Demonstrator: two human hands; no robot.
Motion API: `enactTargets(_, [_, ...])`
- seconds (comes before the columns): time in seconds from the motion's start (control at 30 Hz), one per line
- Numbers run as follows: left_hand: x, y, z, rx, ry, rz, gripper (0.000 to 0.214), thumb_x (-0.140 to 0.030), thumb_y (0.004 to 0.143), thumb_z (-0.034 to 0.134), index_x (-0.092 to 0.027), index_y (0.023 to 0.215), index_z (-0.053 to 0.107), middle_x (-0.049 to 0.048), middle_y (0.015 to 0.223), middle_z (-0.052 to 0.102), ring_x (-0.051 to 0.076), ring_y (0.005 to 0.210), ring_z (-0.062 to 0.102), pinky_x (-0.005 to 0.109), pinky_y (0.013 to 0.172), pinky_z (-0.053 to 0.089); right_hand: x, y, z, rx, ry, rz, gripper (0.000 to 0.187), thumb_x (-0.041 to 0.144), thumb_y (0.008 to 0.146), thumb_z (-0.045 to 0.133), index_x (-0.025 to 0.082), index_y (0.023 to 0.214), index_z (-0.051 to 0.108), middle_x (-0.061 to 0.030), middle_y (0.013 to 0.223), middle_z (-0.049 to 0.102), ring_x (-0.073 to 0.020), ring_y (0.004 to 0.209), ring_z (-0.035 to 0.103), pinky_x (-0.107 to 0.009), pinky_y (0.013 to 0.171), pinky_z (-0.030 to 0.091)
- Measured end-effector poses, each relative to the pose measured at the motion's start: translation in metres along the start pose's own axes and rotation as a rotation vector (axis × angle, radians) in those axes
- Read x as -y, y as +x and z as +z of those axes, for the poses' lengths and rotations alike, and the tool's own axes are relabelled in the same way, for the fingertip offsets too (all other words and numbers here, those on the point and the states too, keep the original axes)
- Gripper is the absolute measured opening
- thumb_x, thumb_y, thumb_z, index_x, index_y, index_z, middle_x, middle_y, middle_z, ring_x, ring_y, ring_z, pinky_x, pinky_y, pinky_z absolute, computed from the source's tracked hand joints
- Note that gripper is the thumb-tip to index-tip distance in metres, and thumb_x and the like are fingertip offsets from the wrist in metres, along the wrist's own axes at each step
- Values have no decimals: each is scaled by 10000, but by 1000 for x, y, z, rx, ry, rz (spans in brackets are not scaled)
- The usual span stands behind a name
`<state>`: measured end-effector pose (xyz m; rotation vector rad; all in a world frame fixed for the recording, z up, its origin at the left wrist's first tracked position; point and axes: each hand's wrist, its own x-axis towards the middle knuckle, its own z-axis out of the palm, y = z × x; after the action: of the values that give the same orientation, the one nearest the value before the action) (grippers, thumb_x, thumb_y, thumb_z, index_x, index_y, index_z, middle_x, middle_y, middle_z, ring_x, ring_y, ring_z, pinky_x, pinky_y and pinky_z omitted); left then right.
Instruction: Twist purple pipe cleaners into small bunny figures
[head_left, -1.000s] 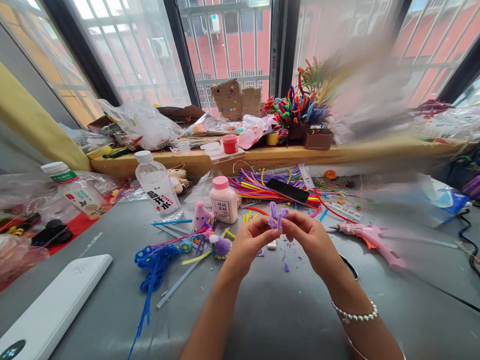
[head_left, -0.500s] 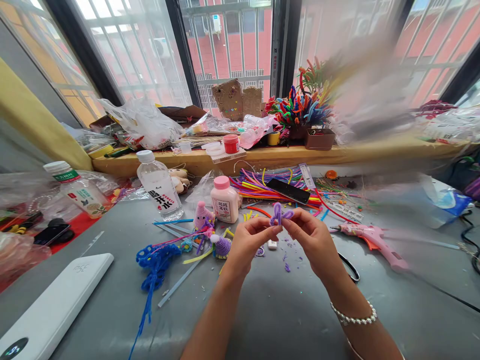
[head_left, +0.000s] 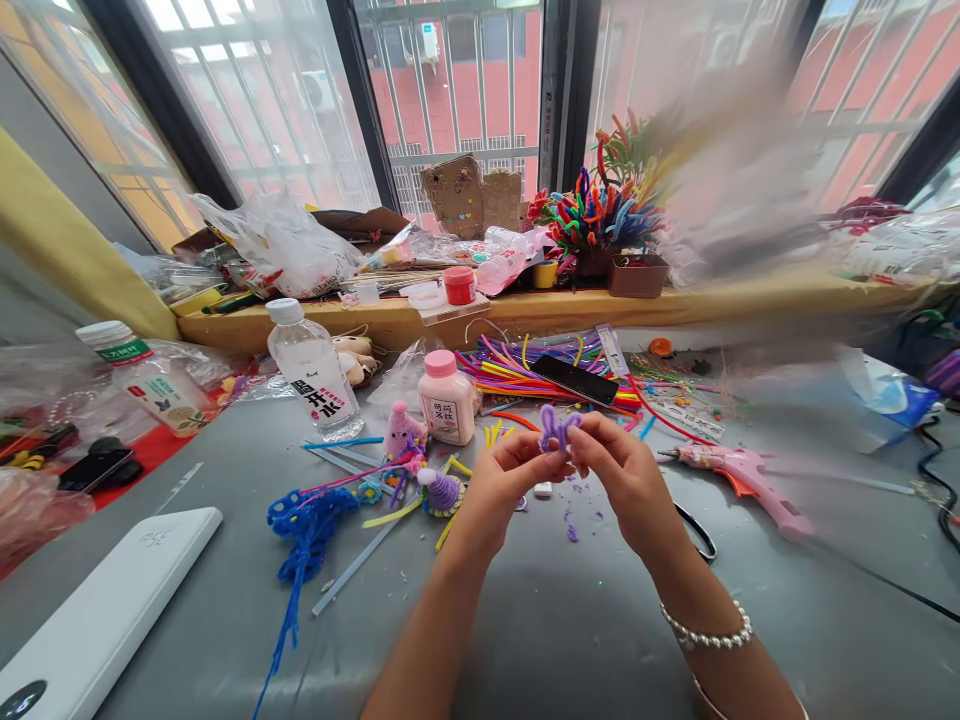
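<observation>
A small looped piece of purple pipe cleaner (head_left: 556, 428) is held up over the middle of the grey table. My left hand (head_left: 517, 480) pinches it from the left between thumb and fingers. From the right, my right hand (head_left: 613, 462) has its thumb and fingertips closed at the loop's edge. Below the hands lie purple fluff scraps (head_left: 572, 532). Left of my left hand are a purple cone-shaped figure (head_left: 442, 492), a pink knitted-looking figure (head_left: 403, 432) and a blue fuzzy piece (head_left: 309, 520) with a trailing strand.
A pink glue gun (head_left: 750, 478) lies at right with its cord. Behind the hands are a pink-capped bottle (head_left: 447, 400), a water bottle (head_left: 313, 375), a phone (head_left: 574, 380) and colourful pipe cleaners (head_left: 495, 372). A white power bank (head_left: 112, 610) lies front left.
The purple pipe cleaner has turned: its loop at right now stands up rather than sticking out sideways. My right fingertips have shifted slightly, and the view has moved a little.
</observation>
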<state>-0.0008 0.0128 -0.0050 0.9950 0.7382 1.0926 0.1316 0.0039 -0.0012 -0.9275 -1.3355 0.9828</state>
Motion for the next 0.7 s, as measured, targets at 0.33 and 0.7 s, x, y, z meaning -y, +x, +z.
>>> enactTargets(0.33, [-8,-2,-3,78,183,-82,199,-291,598,723,-144,710,653,22,629,646,125,615,598,253,643,449,0,3,-11,39,-30,97,243,363,680,639,191,822,543,7,710,537,-108,573,476,-237,499,408])
enactTargets(0.7, [-1,2,1,-248,120,151,194,-242,571,733,-147,711,638,8,705,653,125,686,588,250,696,454,-1,-1,-2,-71,-466,-223,124,302,755,589,183,723,573,-9,676,562,-111,542,475,-249,489,403])
